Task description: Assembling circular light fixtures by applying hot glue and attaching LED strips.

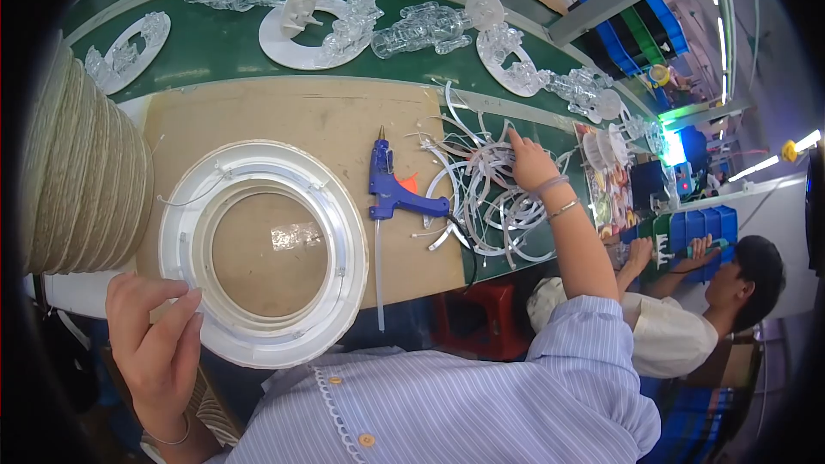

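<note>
A large white ring frame (350, 232) lies at the left of the work board, its near side passing the board's front edge. A clear strip with a thin loose wire runs along its channel. At its near left rim my left hand (156, 344) is closed in a pinch; what its fingertips hold is too small to make out. My right hand (531, 163) reaches over a tangled pile of white, wired light strips (490, 198), index finger stretched out and touching it, other fingers partly hidden. Between the hands lies a blue glue gun (391, 189) with an orange trigger.
White rings with clear plastic figures (318, 47) line the green bench (206, 43) at the back. A big cream spool (86, 163) stands at far left. A red stool (481, 322) is below the bench. To the right a co-worker (687, 326) handles a white part.
</note>
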A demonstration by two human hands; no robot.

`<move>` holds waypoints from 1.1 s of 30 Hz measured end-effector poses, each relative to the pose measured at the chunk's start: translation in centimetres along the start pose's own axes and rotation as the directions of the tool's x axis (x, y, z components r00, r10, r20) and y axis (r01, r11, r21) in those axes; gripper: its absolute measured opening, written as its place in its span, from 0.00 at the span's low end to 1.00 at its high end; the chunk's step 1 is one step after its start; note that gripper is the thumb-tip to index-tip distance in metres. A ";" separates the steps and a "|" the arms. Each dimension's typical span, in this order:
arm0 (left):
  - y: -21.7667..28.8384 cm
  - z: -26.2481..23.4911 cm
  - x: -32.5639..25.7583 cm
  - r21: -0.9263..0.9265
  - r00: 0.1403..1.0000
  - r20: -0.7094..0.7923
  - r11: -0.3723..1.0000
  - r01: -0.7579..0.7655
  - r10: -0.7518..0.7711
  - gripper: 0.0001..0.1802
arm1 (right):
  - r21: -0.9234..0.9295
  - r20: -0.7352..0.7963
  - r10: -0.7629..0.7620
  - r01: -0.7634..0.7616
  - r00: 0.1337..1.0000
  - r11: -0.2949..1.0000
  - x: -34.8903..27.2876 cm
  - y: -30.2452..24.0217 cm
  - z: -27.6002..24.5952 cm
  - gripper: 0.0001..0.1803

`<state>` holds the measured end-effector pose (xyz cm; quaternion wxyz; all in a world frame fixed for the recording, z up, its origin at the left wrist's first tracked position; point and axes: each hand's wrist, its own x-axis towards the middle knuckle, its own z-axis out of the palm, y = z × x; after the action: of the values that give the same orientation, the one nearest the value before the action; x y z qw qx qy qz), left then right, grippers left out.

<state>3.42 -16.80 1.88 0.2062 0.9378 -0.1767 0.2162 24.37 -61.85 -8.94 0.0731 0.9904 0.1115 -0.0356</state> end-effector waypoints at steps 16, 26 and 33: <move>0.0 -1.2 -3.0 -0.029 0.994 -0.085 0.997 0.066 -0.068 0.13 | 0.054 -0.179 -0.163 0.175 0.970 0.983 -1.3 -1.9 -3.6 0.23; -1.4 1.4 -5.9 -0.078 0.993 -0.043 0.991 0.106 -0.110 0.12 | 0.390 -0.235 -0.479 0.534 0.846 0.750 -10.9 -15.3 -7.8 0.17; -3.5 5.1 -8.7 -0.341 0.856 -0.299 0.885 0.316 -0.421 0.20 | 0.203 -0.342 -0.329 0.411 0.880 0.889 -8.2 -17.1 -3.2 0.31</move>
<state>-0.81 -14.07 -7.52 0.4037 0.8586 0.0204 0.3154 12.73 -46.66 -7.40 -0.0882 0.9446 0.3042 0.0860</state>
